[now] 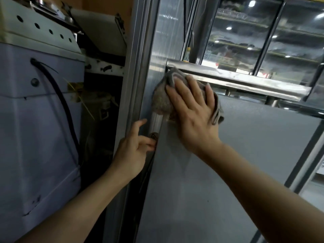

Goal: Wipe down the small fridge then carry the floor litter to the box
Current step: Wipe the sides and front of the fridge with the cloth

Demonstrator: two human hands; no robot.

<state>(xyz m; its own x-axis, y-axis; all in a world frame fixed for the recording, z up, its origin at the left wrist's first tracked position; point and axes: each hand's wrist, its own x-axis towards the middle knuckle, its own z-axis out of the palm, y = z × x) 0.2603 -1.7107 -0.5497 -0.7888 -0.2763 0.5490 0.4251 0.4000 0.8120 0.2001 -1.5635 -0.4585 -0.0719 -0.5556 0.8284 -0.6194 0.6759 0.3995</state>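
Head view shows you on the wiping step: your right hand [191, 109], fingers spread flat, presses the cloth [160, 100] to the fridge [236, 155] panel's upper left corner, under the steel handle [236, 79]. Your left hand [133, 151], fingers loosely curled, steadies the panel's left edge. Next, probably sweep the cloth right and down; no floor litter or box is in view.

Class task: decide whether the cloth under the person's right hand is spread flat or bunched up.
Bunched. The cloth shows folds and doubled edges bulging out around the flat right hand pressing it against the grey panel.
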